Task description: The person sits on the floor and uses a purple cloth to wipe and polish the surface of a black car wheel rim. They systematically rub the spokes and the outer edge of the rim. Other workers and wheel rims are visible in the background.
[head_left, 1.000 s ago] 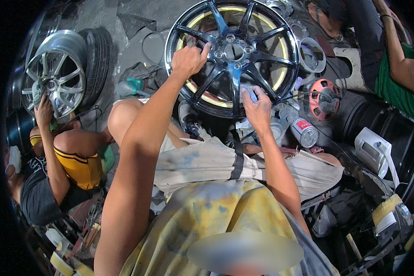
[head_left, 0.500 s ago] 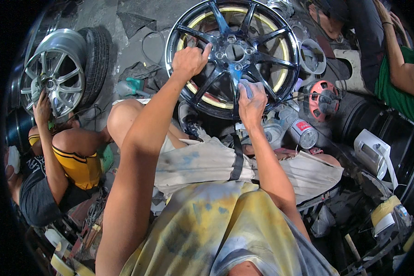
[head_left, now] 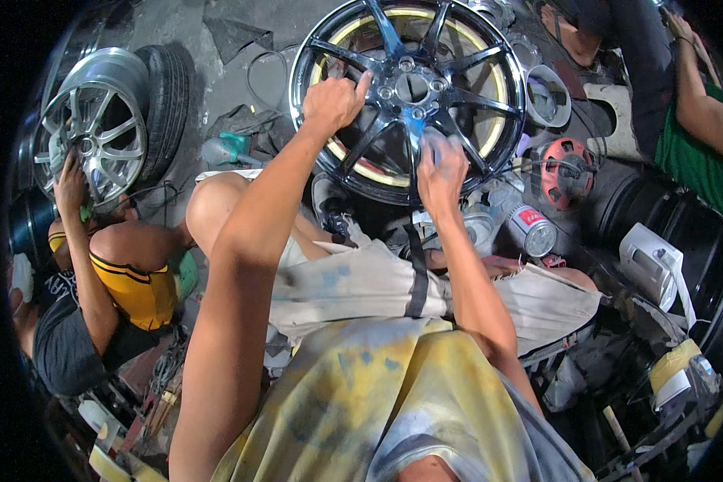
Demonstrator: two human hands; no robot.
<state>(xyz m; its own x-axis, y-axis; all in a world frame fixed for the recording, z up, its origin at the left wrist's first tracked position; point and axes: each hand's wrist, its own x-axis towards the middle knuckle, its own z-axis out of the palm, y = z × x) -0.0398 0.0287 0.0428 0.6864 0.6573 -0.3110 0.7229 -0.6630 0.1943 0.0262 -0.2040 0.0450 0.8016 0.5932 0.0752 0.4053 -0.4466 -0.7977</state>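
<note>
A dark, shiny multi-spoke wheel rim [head_left: 414,88] with a pale yellow inner ring lies in front of me. My left hand [head_left: 336,106] is closed over one of its left spokes, thumb pointing toward the hub; its fingertips are hidden. My right hand [head_left: 443,173] is at the spoke nearest me, just below the hub, blurred by motion. Its fingers press a small grey-blue pad [head_left: 432,147] against that spoke, where a bluish smear shows. The pad's exact kind cannot be made out.
To the left, a co-worker's hand [head_left: 70,181] works on a silver wheel rim [head_left: 96,145] beside a tyre [head_left: 165,112]. A green-and-grey power tool [head_left: 229,150], a can [head_left: 532,230] and a red round part [head_left: 568,173] lie around. Another person's arm [head_left: 699,104] is at right.
My right hand and the pad have shifted slightly up along the spoke and are now blurred. My left hand keeps its place. The right-hand person's arm has moved a little.
</note>
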